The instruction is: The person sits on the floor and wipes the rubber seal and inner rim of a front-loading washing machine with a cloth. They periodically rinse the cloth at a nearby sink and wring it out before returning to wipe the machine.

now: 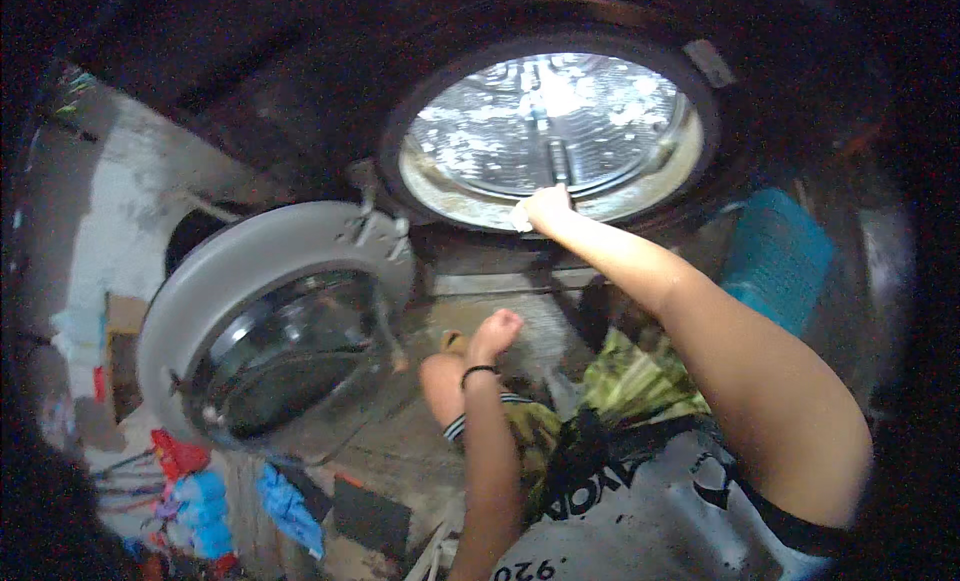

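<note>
My right hand (547, 208) is at the lower rim of a front-loading machine's round door opening (480, 219). Its fingers are closed on a small whitish piece (520, 216), apparently cloth. Beyond the rim lies the shiny perforated metal drum (480, 138), brightly lit. My left hand (497, 335), with a dark band at the wrist, is curled above my bent knee and appears to hold nothing. To the left, the round door (285, 221) with its grey frame and dark glass bowl (292, 356) hangs swung wide on its hinge.
A teal ribbed basket or bin (784, 255) stands at the right, close to my right arm. On the lower left are blue cloth or plastic (292, 510), a red item (178, 453) and a dark flat panel (371, 513). Concrete floor (412, 453) extends below the door.
</note>
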Demonstrator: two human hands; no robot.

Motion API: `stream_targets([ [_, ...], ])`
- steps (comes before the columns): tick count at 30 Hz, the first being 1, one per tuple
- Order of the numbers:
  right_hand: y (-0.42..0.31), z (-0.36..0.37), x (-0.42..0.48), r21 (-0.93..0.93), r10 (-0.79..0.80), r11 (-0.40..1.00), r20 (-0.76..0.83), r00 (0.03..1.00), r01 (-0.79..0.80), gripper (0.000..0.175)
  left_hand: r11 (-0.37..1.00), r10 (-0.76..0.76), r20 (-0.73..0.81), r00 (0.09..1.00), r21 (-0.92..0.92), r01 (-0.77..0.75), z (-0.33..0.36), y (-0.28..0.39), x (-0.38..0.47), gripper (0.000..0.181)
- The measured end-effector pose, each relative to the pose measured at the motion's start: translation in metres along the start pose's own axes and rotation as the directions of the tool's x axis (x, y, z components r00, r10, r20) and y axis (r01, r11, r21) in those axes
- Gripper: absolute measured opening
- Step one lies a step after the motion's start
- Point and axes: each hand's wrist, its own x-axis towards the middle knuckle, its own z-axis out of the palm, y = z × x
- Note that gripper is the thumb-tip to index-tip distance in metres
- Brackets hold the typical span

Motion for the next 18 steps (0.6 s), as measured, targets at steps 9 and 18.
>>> stream_targets([
  [9,0.087,-0.029,-0.034,-0.558,0.326,0.801,0.107,0.939,-0.214,0.029,0.962,0.115,0.06,0.992,-0.256,-0.096,-0.011,0.022,0.017,0.026],
  [18,0.125,-0.065,-0.066,-0.576,0.329,0.773,0.004,0.944,-0.267,0.029,0.942,0.252,-0.005,0.968,-0.228,-0.246,-0.006,0.031,0.04,0.027],
])
